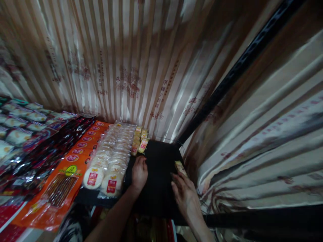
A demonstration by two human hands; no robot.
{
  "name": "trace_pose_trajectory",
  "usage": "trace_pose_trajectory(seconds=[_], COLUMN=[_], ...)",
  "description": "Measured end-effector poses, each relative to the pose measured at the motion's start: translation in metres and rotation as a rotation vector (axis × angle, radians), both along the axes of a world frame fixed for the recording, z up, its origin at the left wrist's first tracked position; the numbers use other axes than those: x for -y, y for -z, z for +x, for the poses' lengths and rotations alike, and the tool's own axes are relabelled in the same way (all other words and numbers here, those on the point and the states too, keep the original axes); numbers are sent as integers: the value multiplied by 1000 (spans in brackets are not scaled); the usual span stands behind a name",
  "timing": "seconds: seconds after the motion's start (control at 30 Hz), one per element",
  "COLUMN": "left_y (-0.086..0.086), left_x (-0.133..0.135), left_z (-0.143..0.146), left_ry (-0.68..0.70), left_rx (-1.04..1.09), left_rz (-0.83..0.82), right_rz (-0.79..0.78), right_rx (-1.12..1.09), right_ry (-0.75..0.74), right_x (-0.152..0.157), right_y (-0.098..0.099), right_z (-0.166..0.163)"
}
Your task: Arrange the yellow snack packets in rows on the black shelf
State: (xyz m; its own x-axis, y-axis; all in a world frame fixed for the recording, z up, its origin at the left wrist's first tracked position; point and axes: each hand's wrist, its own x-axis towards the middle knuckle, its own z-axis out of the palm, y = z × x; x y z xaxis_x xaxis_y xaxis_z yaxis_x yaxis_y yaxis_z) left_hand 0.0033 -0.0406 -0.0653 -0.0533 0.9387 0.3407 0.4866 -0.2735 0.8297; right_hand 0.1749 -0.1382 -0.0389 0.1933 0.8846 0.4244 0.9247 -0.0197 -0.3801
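My left hand [140, 173] rests over the black tabletop [160, 179] with its fingers curled. Whatever lies inside them, if anything, is hidden. Just beyond it stand several small yellow snack packets [143, 145] with red-and-white labels, in short rows. On the right, my right hand [186, 193] reaches low over the tabletop, thumb and fingers apart. Its fingertips are at the near end of a single small yellowish packet [180, 167] by the right edge. Whether they touch it I cannot tell, as the hand is blurred.
Left of my left hand lie rows of clear-wrapped round white crackers [111, 164], then an orange snack bag [65, 174], dark glossy packets [50, 158] and white packets [19, 134]. Pleated printed curtains [131, 60] hang behind and right, with a black slanted post [227, 80] before them.
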Motion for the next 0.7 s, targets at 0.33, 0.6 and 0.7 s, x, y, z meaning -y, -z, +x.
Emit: trace_pose_trajectory(seconds=[0.33,0.6,0.7], left_y=[-29,-28,-21], left_x=[71,129,153], left_z=[8,-4,-9], left_ry=[178,232,161], left_rx=[108,242,310], left_rz=[-177,-438,-453], right_rz=[-93,-15,13], right_rx=[276,-23,-285], right_ry=[-17,-194,-197], right_x=[33,63,72], right_y=[15,18,11], right_z=[-10,-42,-52])
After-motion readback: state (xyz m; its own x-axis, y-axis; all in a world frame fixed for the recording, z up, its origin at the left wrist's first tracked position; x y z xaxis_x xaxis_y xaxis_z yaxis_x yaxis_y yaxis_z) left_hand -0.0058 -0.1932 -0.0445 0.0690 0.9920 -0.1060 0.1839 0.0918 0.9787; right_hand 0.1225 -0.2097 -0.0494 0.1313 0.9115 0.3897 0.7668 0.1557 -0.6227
